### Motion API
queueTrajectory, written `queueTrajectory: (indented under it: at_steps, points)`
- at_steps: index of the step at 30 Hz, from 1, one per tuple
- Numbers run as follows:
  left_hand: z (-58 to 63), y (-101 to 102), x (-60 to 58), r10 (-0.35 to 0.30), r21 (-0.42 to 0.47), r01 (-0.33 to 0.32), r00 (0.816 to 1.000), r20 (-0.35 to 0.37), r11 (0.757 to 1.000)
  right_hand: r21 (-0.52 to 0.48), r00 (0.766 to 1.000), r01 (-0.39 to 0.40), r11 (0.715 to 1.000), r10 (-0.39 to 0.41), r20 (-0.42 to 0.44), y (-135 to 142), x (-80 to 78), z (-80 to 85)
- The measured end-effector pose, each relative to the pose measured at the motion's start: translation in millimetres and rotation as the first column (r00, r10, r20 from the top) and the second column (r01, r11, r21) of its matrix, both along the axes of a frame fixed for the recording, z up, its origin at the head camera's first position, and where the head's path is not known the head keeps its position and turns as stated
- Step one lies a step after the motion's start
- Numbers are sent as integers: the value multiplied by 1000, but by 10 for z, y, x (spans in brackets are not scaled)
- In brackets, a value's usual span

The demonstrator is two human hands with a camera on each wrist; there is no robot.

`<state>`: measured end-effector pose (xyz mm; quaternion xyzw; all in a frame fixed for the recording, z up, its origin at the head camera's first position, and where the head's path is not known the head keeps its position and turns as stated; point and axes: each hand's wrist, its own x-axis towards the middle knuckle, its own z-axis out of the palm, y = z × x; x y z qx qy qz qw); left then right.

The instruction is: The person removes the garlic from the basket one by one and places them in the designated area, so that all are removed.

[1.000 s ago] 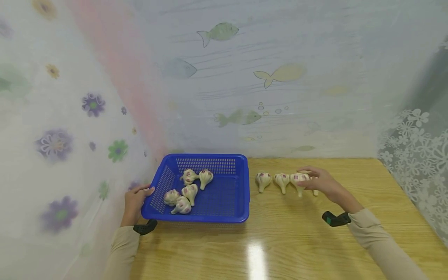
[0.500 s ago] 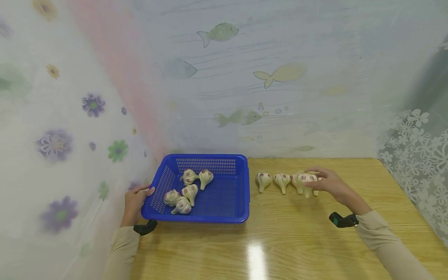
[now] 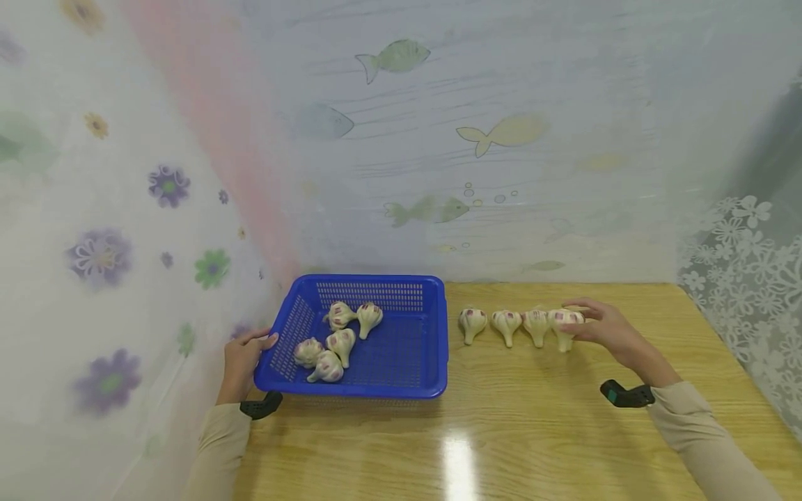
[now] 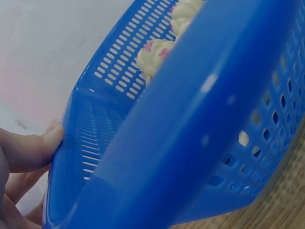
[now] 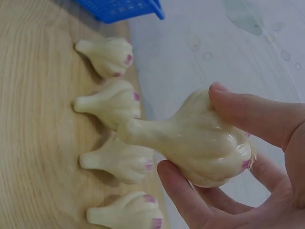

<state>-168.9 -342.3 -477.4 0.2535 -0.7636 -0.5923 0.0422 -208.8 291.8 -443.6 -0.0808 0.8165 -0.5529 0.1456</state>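
Note:
My right hand (image 3: 606,337) holds a garlic bulb (image 5: 195,140) between thumb and fingers, its stem aimed away from the palm in the right wrist view. Behind it on the table lie several more bulbs in a row, such as the leftmost bulb (image 3: 473,325) and the one beside it (image 3: 506,327). In the head view the held bulb covers the rightmost one of that row. My left hand (image 3: 243,362) grips the left side of a blue plastic basket (image 3: 351,390), thumb (image 4: 50,140) on the rim and fingers outside. Several garlic bulbs (image 3: 341,346) lie in the basket's left half.
The wooden table (image 3: 514,424) meets a wall covering with fish prints (image 3: 507,132) at the back. A flower-printed sheet (image 3: 100,306) rises close along the left, and a lace-patterned curtain (image 3: 745,257) hangs at the right.
My right hand has moved to the right along the row with the held garlic bulb, uncovering the third bulb. The left hand and the basket have stayed in place.

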Motion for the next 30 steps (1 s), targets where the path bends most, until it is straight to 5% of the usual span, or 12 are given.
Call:
queueTrajectory:
  at_steps: [30]
  points:
    - [8,2,-3,1,35,-1,1000,0,999,-65,992,84,994,-77,104,359,-33,-182]
